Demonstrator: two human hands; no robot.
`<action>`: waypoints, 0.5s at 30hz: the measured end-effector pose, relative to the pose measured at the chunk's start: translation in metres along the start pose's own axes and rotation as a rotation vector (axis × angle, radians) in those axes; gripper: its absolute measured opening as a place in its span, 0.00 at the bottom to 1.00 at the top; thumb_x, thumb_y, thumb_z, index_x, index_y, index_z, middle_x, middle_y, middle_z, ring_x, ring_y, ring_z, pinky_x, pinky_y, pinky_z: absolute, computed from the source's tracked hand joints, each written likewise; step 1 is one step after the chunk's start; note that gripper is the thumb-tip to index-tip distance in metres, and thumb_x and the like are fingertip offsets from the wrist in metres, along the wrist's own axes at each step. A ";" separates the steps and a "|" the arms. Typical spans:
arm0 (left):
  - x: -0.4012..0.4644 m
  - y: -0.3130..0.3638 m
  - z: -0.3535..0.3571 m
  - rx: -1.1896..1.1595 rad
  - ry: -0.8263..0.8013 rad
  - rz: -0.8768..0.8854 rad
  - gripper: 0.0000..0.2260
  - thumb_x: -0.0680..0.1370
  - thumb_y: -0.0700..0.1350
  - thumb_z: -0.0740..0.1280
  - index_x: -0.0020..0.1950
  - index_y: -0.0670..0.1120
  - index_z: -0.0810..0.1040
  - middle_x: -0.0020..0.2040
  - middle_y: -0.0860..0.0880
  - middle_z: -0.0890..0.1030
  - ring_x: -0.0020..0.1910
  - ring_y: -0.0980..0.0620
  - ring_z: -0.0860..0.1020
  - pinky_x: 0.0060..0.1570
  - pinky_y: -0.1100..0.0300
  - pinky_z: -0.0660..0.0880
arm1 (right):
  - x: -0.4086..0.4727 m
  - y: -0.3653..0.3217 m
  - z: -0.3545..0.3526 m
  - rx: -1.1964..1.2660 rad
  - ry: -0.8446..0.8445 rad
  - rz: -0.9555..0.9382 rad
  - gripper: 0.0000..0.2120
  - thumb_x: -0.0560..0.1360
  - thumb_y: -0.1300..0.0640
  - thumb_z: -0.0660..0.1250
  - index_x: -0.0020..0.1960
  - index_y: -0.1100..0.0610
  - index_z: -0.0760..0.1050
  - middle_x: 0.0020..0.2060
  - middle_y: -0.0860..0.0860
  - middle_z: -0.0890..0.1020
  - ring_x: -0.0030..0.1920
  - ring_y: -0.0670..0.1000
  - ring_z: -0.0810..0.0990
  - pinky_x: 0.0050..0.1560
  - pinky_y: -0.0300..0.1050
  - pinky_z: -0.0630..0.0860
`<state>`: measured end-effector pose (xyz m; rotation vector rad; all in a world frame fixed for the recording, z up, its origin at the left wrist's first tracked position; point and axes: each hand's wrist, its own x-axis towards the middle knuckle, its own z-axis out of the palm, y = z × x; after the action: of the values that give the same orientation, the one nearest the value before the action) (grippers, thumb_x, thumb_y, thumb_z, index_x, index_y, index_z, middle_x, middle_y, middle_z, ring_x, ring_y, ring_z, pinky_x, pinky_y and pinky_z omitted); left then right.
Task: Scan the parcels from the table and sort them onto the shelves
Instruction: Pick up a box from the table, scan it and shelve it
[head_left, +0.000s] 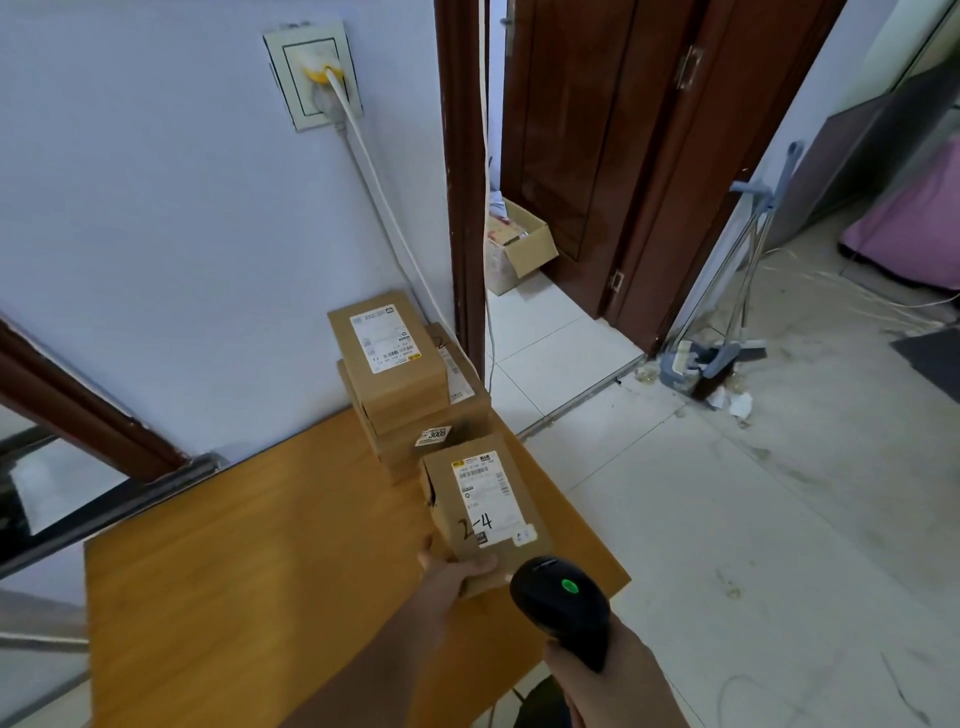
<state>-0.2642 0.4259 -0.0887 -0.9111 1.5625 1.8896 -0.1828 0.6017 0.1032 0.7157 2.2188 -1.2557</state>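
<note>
The left hand (457, 571) is gripping the near end of a cardboard parcel (483, 512) marked "2-4", its thumb lying over the top face and its fingers curling beneath, holding the box above the right part of the wooden desk (249, 545). The right hand (587, 670) is clasping a black barcode scanner (563, 605), fingers wrapped round the handle, a green light glowing on its head, just beside the parcel's near corner. A stack of parcels (400, 379) is standing at the desk's far corner against the wall, under a white cable (374, 176) running from a wall socket (314, 75).
</note>
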 end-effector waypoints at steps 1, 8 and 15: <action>-0.006 0.002 0.004 -0.050 -0.020 -0.020 0.64 0.57 0.44 0.87 0.82 0.58 0.49 0.65 0.47 0.75 0.59 0.44 0.77 0.56 0.45 0.78 | -0.002 -0.001 -0.002 0.006 -0.004 -0.012 0.08 0.73 0.54 0.73 0.44 0.48 0.74 0.38 0.46 0.83 0.46 0.47 0.83 0.58 0.41 0.79; -0.050 0.003 0.008 -0.047 -0.093 0.039 0.65 0.60 0.45 0.88 0.82 0.58 0.45 0.66 0.47 0.76 0.61 0.46 0.78 0.55 0.51 0.78 | -0.022 -0.008 -0.021 0.036 0.024 -0.177 0.07 0.75 0.57 0.71 0.40 0.54 0.75 0.24 0.46 0.76 0.28 0.45 0.76 0.37 0.37 0.78; -0.084 -0.003 0.013 0.135 -0.018 0.156 0.61 0.47 0.52 0.90 0.75 0.56 0.63 0.68 0.47 0.72 0.64 0.42 0.77 0.57 0.45 0.84 | -0.049 -0.022 -0.031 0.086 0.051 -0.286 0.08 0.76 0.59 0.69 0.39 0.56 0.74 0.26 0.48 0.74 0.29 0.47 0.74 0.31 0.38 0.72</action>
<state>-0.2108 0.4415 -0.0244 -0.7309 1.7713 1.8643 -0.1653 0.6094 0.1626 0.4774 2.3835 -1.4921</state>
